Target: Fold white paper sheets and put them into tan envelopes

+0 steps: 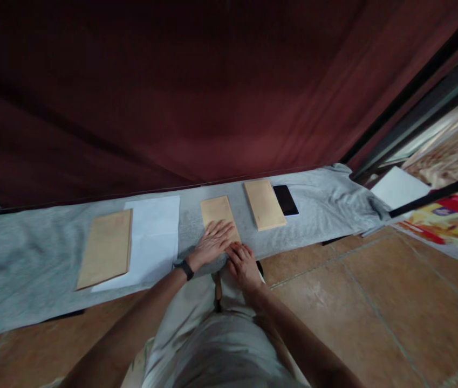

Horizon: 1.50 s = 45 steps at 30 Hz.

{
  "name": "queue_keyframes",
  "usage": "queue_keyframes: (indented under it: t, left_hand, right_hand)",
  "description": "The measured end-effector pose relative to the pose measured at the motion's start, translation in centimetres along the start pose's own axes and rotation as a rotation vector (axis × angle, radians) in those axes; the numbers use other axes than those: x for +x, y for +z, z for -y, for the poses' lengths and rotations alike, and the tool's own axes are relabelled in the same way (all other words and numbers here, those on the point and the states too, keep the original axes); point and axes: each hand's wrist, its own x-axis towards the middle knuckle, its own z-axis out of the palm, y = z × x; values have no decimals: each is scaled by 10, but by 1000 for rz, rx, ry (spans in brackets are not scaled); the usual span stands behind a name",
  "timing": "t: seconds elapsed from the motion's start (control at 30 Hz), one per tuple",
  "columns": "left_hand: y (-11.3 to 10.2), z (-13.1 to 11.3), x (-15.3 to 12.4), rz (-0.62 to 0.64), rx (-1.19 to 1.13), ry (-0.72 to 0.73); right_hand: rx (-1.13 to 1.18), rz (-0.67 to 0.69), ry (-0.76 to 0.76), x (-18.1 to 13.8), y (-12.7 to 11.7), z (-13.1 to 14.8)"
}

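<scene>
A brown kraft-paper envelope [217,209] lies flat in front of me on a grey cloth. My left hand [214,241], with a dark band on the wrist, is spread flat over its lower part. My right hand [244,264] is at the envelope's near right corner, fingers bent and close together on the edge; the thumb is partly hidden. To the right is a stack of similar brown envelopes [265,205]. Further left, another brown envelope or stack [105,248] partly overlaps sheets of white paper [156,231].
The grey cloth [313,196] covers a long, narrow surface against a dark red curtain [212,108]. A smartphone [286,200] lies beside the right stack. Dark metal bars [418,108] and a colourful printed box [451,221] stand at right, above a tiled floor [334,296].
</scene>
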Motion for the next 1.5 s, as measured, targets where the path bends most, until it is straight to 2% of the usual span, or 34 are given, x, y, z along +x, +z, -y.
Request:
queue_keyframes:
  t: [0.2,0.4,0.63,0.87,1.0,1.2,1.5]
  left_hand:
    - [3,-20,-29,-62,41,48]
    - [5,-37,-62,-107,108,4]
    - [12,-48,-93,-169,136,-93]
    - [19,-50,-97,-213,194,-135]
    - [19,-54,-98,-233,205,-170]
    - [14,-64,-95,-245,208,-168]
    - [6,-45,-93,-240,212,-139]
  right_hand:
    - [6,-3,-16,-1,1,-2]
    - [62,-17,-42,-2,-4,-3]
    - [-36,2,-28,-3,-3,3]
    - [-180,-10,86,-3,-4,-4]
    - [-198,-3,77,-8,-6,-10]
    - [-282,-31,148,-13,-1,3]
    - [-224,-129,137,-11,8,13]
